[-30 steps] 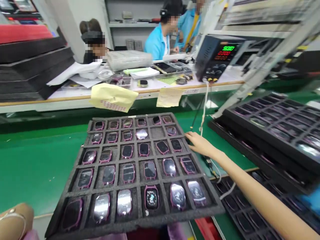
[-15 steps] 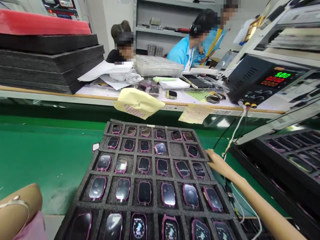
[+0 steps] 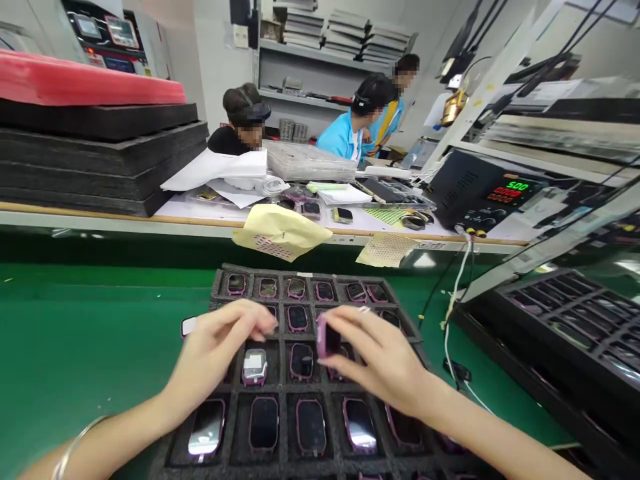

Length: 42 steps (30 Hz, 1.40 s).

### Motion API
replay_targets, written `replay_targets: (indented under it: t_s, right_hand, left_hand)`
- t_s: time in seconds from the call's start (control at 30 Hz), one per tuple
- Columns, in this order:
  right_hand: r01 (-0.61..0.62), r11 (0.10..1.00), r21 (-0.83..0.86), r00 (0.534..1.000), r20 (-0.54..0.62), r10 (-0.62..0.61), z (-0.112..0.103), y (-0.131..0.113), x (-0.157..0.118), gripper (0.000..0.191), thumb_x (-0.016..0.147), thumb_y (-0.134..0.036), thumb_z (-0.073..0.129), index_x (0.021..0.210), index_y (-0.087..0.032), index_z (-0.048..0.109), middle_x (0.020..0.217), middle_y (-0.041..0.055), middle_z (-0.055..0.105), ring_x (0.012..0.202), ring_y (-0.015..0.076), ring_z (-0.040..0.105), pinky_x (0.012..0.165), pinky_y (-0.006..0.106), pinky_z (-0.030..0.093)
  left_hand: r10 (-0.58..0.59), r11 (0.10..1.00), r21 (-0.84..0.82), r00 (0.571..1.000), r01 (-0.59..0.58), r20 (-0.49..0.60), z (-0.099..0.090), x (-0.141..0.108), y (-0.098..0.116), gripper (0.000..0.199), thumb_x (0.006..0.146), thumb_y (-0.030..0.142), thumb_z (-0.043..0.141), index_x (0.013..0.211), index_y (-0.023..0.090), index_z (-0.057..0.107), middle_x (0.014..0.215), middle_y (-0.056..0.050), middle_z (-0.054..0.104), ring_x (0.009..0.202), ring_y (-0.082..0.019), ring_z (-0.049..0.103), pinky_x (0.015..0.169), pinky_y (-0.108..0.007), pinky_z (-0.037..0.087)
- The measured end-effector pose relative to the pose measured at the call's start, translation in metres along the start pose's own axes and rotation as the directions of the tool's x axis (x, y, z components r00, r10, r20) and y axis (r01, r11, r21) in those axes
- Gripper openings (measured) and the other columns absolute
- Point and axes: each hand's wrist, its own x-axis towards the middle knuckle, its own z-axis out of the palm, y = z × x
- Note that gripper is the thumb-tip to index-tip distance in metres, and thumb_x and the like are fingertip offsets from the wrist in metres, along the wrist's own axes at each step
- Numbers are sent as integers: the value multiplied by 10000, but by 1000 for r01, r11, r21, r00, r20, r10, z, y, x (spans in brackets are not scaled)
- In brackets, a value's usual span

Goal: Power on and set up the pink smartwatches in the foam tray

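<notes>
A purple-rimmed smartwatch body [image 3: 321,336] is tilted up on edge between the thumb and fingers of my right hand [image 3: 377,353], over the foam tray's second and third rows. My left hand [image 3: 225,343] hovers above the tray's left side. Its fingers are curled together and slightly blurred, with nothing seen in them. Beneath both hands lies the dark foam tray [image 3: 284,400], its compartments holding several purple-rimmed watch bodies, such as a dark-screened watch [image 3: 311,427]. My hands and forearms cover part of the middle rows.
Black foam trays with red foam [image 3: 90,83] are stacked at left on the raised shelf. A power supply [image 3: 487,190] stands at right, cables hanging below. Another watch tray [image 3: 565,333] lies right. Yellow papers [image 3: 283,233] overhang the shelf edge. Several people sit or stand beyond.
My right hand has moved from the tray's right edge to over its middle and now grips a watch body. My left hand has come in over the tray. The view has tilted up slightly.
</notes>
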Motion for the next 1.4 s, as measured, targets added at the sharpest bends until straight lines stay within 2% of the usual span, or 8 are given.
replay_targets:
  t_s: [0.13, 0.2, 0.33, 0.5, 0.67, 0.83, 1.2, 1.4]
  right_hand:
    - [118, 993, 6, 993, -17, -117, 28, -19, 16, 251, 900, -260, 572, 1104, -115, 586, 1011, 139, 685, 872, 226, 644, 761, 371, 540]
    - [110, 993, 38, 994, -27, -109, 36, -18, 17, 235, 894, -263, 578, 1076, -115, 596, 998, 141, 692, 859, 229, 646, 760, 380, 539]
    - [150, 986, 75, 989, -14, -149, 38, -13, 14, 382, 884, -404, 580, 1075, -74, 595, 1048, 195, 668, 931, 266, 629, 769, 396, 526]
    - [227, 973, 40, 974, 17, -228, 43, -12, 7, 185, 883, -171, 578, 700, -152, 588, 684, 56, 626, 619, 160, 549, 582, 298, 428]
    - [357, 934, -24, 933, 61, -355, 55, -16, 3, 343, 868, -183, 598, 539, -175, 498, 548, -2, 491, 529, 136, 421, 499, 279, 287]
    - [374, 926, -41, 925, 86, -370, 54, -21, 5, 369, 891, -192, 566, 525, -173, 515, 564, 8, 497, 541, 144, 434, 490, 291, 275]
    - [359, 933, -21, 930, 92, -356, 54, -21, 0, 355, 902, -182, 537, 548, -174, 523, 578, 15, 516, 545, 141, 450, 484, 287, 281]
    - [324, 946, 21, 943, 72, -324, 52, -26, 2, 375, 898, -181, 525, 523, -176, 507, 563, 8, 508, 517, 135, 433, 470, 281, 289]
  left_hand:
    - [-203, 915, -281, 932, 290, 302, 21, 3, -2, 501, 827, 429, 622, 1268, 212, 530, 1184, -120, 629, 1099, -243, 595, 926, -383, 496]
    - [-232, 886, -309, 909, 345, 347, 26, 5, -8, 534, 767, 362, 710, 1253, 229, 534, 1228, -100, 609, 1163, -223, 554, 983, -348, 447]
    - [-343, 854, -313, 901, 417, 265, 25, 6, -13, 437, 736, 294, 743, 1135, 209, 589, 1013, -50, 650, 884, -150, 613, 709, -229, 490]
    - [-341, 872, -349, 938, 343, 70, 17, 8, -12, 206, 766, 283, 706, 882, 166, 582, 623, 44, 557, 553, -71, 487, 518, -182, 388]
    - [-378, 882, -231, 909, 411, 176, 18, 5, -6, 277, 732, 267, 723, 954, 160, 597, 670, 23, 608, 525, -78, 496, 480, -190, 388]
    - [-213, 977, 37, 966, 210, 144, 22, 0, -3, 152, 754, 149, 676, 876, 175, 588, 845, -5, 650, 745, -118, 579, 704, -233, 469]
    - [45, 946, 308, 982, -101, 183, 25, -16, -12, 214, 798, 182, 647, 981, 212, 539, 986, -40, 691, 803, -149, 659, 750, -262, 520]
    - [100, 913, 372, 977, -166, 190, 26, -19, -15, 191, 825, 148, 604, 985, 217, 526, 965, -38, 719, 787, -143, 682, 725, -245, 535]
